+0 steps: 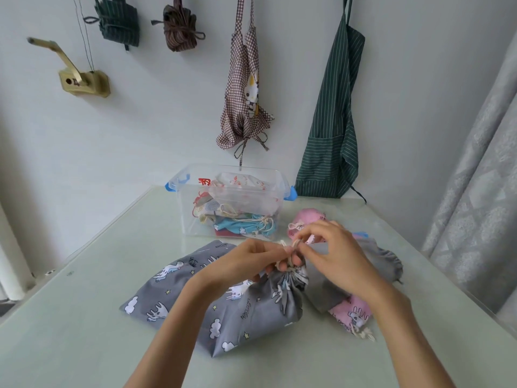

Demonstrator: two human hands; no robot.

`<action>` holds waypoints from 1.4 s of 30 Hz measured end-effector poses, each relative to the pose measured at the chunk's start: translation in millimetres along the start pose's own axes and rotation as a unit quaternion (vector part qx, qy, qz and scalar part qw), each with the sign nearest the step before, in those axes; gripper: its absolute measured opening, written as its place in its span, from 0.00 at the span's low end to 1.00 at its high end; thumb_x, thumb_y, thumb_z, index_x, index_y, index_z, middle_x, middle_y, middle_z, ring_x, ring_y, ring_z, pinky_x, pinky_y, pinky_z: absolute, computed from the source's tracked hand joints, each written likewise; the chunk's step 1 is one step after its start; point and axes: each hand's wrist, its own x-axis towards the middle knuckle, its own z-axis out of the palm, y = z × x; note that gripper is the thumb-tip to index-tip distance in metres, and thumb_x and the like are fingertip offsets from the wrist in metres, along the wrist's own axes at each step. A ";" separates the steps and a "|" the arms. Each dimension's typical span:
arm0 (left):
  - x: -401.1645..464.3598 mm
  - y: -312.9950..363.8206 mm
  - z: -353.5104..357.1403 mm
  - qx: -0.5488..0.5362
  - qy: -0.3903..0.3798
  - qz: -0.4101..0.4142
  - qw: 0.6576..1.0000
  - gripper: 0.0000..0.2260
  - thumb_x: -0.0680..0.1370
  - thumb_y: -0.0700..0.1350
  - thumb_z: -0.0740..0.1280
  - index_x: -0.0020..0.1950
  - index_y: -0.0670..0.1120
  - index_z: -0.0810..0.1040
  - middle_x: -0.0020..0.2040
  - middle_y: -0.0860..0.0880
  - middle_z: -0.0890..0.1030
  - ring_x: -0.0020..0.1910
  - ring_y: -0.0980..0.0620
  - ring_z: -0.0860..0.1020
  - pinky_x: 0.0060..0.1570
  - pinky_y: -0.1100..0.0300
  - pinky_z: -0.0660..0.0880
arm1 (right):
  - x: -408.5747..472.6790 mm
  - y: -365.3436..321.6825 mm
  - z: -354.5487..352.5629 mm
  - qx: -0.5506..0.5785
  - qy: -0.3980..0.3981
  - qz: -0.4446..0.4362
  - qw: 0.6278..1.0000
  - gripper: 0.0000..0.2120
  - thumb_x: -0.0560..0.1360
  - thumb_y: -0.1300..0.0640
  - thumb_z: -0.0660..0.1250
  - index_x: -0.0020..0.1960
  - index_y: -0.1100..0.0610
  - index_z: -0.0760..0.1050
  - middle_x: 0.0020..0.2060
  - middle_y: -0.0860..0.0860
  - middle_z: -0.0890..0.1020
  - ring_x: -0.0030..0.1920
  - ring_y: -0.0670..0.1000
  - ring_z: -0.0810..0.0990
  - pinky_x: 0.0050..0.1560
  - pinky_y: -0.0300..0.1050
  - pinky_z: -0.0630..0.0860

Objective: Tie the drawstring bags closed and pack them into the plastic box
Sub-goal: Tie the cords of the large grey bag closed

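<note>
Drawstring point(291, 245) pinched between left hand point(251, 261) and right hand point(333, 256), above grey bag point(223, 309)'s gathered mouth

Soft even daylight; faint shadows; edges bowed.

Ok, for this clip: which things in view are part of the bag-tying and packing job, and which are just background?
Part of the job:
- grey unicorn bag, its cord pinched by left hand and right hand
- plastic box, bags already inside
- pink bag, plain grey bag, second pink bag on the table

Background:
- green striped apron
- checked rabbit apron
- two tied bundles on the wall
- brass bracket
</note>
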 end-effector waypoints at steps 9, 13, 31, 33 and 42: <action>1.7 0.4 -8.3 -0.030 0.120 -0.070 0.990 0.19 0.79 0.49 0.62 0.30 0.58 0.83 0.27 0.60 0.78 0.26 0.64 0.71 0.26 0.72 0.67 | -7.0 31.8 -32.0 -0.104 0.001 0.229 0.968 0.22 0.71 0.65 0.65 0.63 0.49 0.73 0.58 0.53 0.74 0.56 0.55 0.75 0.54 0.49 0.73; 2.0 4.1 -4.2 -0.013 0.108 -0.075 0.991 0.18 0.79 0.50 0.62 0.31 0.59 0.83 0.30 0.60 0.80 0.30 0.62 0.73 0.29 0.70 0.67 | -4.9 11.4 -38.7 -0.009 0.013 0.132 0.991 0.18 0.75 0.58 0.65 0.62 0.43 0.72 0.57 0.45 0.73 0.43 0.44 0.77 0.49 0.45 0.73; 2.3 -9.1 -15.4 -0.088 0.031 -0.022 0.995 0.14 0.69 0.57 0.70 0.46 0.49 0.86 0.33 0.55 0.77 0.33 0.62 0.72 0.29 0.71 0.62 | -4.9 -17.8 -33.3 0.204 -0.025 0.091 0.974 0.05 0.66 0.59 0.76 0.39 0.49 0.85 0.31 0.47 0.85 0.33 0.46 0.83 0.38 0.39 0.80; 3.8 -9.8 -17.0 -0.114 0.041 -0.022 0.992 0.17 0.64 0.57 0.74 0.47 0.49 0.86 0.33 0.55 0.78 0.32 0.63 0.73 0.27 0.71 0.63 | -6.7 -21.2 -38.2 0.218 -0.061 0.078 0.971 0.05 0.65 0.57 0.77 0.37 0.48 0.85 0.30 0.48 0.85 0.31 0.44 0.81 0.36 0.35 0.77; 0.5 -10.2 -17.7 -0.122 0.050 -0.004 0.991 0.16 0.59 0.48 0.78 0.46 0.48 0.86 0.39 0.51 0.86 0.31 0.63 0.78 0.28 0.71 0.66 | -6.6 -18.2 -31.6 0.152 -0.102 0.066 0.981 0.06 0.74 0.44 0.65 0.44 0.42 0.81 0.38 0.40 0.83 0.32 0.41 0.79 0.35 0.32 0.72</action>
